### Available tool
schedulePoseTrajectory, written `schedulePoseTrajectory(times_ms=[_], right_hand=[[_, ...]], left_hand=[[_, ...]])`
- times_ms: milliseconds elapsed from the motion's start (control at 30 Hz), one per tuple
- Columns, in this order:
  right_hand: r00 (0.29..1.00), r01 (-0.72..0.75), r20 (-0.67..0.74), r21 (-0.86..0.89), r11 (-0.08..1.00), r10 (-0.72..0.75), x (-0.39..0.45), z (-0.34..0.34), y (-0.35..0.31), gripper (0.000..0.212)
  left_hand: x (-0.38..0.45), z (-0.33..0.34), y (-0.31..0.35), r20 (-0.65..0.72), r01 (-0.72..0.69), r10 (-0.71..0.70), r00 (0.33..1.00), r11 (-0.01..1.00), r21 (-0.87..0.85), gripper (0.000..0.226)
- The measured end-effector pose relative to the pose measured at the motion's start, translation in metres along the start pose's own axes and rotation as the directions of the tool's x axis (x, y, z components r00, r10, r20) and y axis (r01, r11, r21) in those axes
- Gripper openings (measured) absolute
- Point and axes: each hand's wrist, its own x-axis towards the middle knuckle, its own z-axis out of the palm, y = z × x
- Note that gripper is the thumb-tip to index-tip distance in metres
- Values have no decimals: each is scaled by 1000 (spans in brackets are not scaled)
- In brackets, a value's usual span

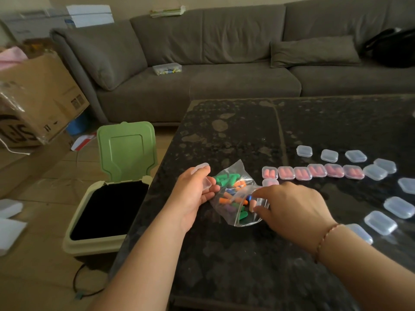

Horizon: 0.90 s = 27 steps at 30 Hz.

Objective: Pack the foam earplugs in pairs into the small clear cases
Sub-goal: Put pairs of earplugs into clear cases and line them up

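Near the left edge of the dark speckled stone bench [235, 254], our left hand [193, 196] grips an open small clear plastic case [203, 176], while our right hand [289, 207] pinches the mouth of the clear zip bag of green, orange and blue foam earplugs [233, 196]. Beyond lie six clear cases filled with pink earplugs [314, 172] in a row, a seventh just below it, and about ten empty clear cases [379, 222] curving toward the right edge; open bench stretches behind.

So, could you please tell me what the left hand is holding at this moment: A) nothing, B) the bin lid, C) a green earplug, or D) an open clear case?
D: the left hand holds an open clear case, its lid raised, beside the bag of earplugs.
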Motion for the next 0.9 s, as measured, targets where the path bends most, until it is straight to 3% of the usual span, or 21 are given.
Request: schedulePoseTrajectory(times_ms=[233,367,433,533,600,667,800,900], right_hand=[[996,-66,57,41,997,63,4,1,-9,32],[999,-37,-7,92,995,38,-6,-18,-5,19],[994,27,-106,217,976,-4,-13,-32,1,7],[940,183,-340,560,808,22,-17,-48,-2,10],[910,234,-404,692,683,97,-17,-48,-10,13],[889,242,-441,681,691,123,-15,-42,-19,13],[874,189,-473,548,815,116,-13,-27,-26,22],[858,189,-502,505,842,108,-12,-21,-31,15]], left_hand=[[-1,0,0,-1,1,-1,1000,1000,2,35],[-6,0,5,-11,-4,4,1000,999,-53,23],[-14,1,10,32,-15,20,999,990,-143,21],[-31,9,14,150,2,51,987,943,-332,28],[-40,16,12,226,2,94,969,920,-392,37],[-46,23,9,278,-6,127,952,917,-399,40],[-50,29,4,310,-31,155,938,928,-371,40],[-50,28,5,313,-44,172,934,925,-377,43]])
